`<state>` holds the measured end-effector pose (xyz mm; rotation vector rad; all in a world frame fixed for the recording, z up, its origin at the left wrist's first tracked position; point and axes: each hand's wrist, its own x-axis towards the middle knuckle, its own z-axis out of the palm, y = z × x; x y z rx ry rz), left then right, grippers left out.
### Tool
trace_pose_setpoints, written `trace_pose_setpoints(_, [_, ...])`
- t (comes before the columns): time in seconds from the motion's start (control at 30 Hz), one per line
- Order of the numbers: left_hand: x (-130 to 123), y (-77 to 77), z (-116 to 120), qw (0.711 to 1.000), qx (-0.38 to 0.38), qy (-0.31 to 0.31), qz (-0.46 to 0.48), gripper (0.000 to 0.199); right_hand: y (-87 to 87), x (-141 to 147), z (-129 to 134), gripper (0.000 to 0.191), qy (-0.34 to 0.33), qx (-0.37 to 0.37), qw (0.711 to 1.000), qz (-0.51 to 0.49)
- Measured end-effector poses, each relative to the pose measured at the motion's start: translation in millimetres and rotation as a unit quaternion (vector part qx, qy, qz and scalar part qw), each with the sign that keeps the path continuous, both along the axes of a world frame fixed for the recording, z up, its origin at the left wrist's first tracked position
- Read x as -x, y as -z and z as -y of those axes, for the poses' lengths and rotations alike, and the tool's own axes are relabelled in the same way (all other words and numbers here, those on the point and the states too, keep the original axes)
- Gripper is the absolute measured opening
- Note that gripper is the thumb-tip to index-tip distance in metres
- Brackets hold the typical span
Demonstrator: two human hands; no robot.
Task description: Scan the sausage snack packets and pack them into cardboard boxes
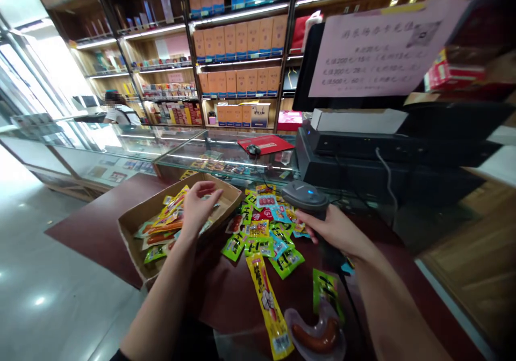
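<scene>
My right hand (pixel 332 229) grips a dark handheld barcode scanner (pixel 305 195) with a lit blue light, held above the right side of a pile of small snack packets (pixel 262 229), mostly green, blue and yellow. Over the right part of a shallow cardboard box (pixel 131 245) is my left hand (pixel 199 205), fingers loosely curved and apart, with nothing visible in it. Inside the box lie packaged sausages (pixel 161 237) and yellow packets (pixel 173 210). On the table nearer me are a long yellow stick packet (pixel 268 307), a curved sausage in clear packaging (pixel 316 337) and a green packet (pixel 324 291).
Behind the dark red table (pixel 217 302) runs a glass display counter (pixel 181 148) bearing a mouse (pixel 253 149) on a red mat (pixel 272 144). A monitor with a paper sign (pixel 366 54) stands at right. Another person (pixel 121 111) is at the far left, before stocked shelves.
</scene>
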<state>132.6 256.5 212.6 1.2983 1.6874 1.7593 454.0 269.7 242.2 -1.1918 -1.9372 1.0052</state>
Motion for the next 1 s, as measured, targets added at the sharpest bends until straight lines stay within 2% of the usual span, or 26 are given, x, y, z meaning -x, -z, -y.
trace_pose_setpoints(0.17, [-78, 19.7, -40, 0.991, 0.038, 0.107, -0.068, 0.029, -3.5, -12, -4, 0.036, 0.006, 0.039, 0.999, -0.031])
trace_pose_setpoints(0.3, [-116, 43.3, -66, 0.969, 0.106, 0.185, -0.126, 0.015, -5.4, -19, -4, 0.031, 0.032, 0.051, 0.998, -0.031])
trace_pose_setpoints(0.37, [-123, 57.1, -76, 0.954, 0.132, 0.205, -0.174, 0.010, -5.2, -21, -4, 0.029, 0.044, 0.058, 0.997, -0.034])
trace_pose_setpoints(0.43, [-125, 68.6, -83, 0.936, 0.160, 0.213, -0.229, 0.013, -4.9, -22, -5, 0.026, 0.051, 0.061, 0.996, -0.037])
trace_pose_setpoints(0.53, [-127, 78.6, -87, 0.907, 0.196, 0.199, -0.315, 0.010, -5.0, -22, -6, 0.022, 0.054, 0.058, 0.996, -0.038])
trace_pose_setpoints(0.7, [-137, 86.9, -87, 0.860, 0.215, 0.139, -0.442, 0.044, -3.3, -18, -8, 0.026, 0.032, 0.063, 0.998, -0.008])
trace_pose_setpoints(0.83, [-145, 93.5, -86, 0.865, 0.178, 0.109, -0.457, 0.050, 1.9, -13, -9, 0.024, 0.052, 0.073, 0.996, 0.005])
trace_pose_setpoints(1.0, [-148, 98.4, -86, 0.875, 0.176, 0.105, -0.440, 0.050, 5.1, -10, -9, 0.024, 0.060, 0.084, 0.995, 0.014])
